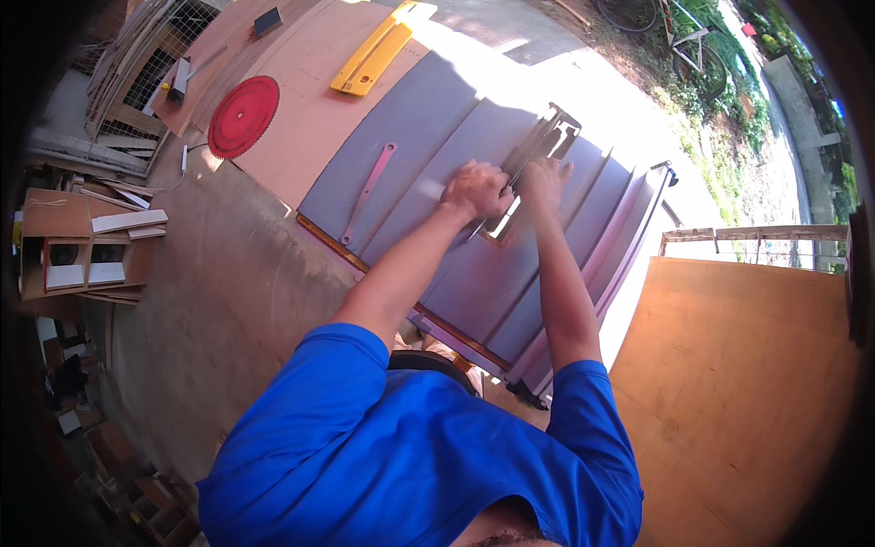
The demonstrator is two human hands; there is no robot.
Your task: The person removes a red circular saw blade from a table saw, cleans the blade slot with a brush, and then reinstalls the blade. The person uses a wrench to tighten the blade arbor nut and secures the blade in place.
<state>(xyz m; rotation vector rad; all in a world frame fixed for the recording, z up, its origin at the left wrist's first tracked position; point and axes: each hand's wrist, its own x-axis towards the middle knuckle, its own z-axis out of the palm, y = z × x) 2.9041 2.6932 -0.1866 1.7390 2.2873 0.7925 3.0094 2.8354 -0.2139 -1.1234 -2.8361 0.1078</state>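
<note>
A grey table saw top (428,182) lies under my hands, with an elongated slot (497,228) in its middle. Over the slot's left side my left hand (478,189) is closed like a fist, right beside a thin dark metal edge (516,176) that stands up from the slot; what it grips is hidden. My right hand (544,185) reaches down at the slot's other side, fingers mostly bent out of sight and one tip poking out to the right. A long pinkish wrench (369,193) rests on the top, left of my hands.
On the brown board (301,100) at the left lie a red circular saw blade (244,117) and a yellow long plate (378,55). A rail (597,264) runs along the saw's right side. An orange-brown wooden sheet (738,392) stands at right; wood offcuts (100,242) are stacked far left.
</note>
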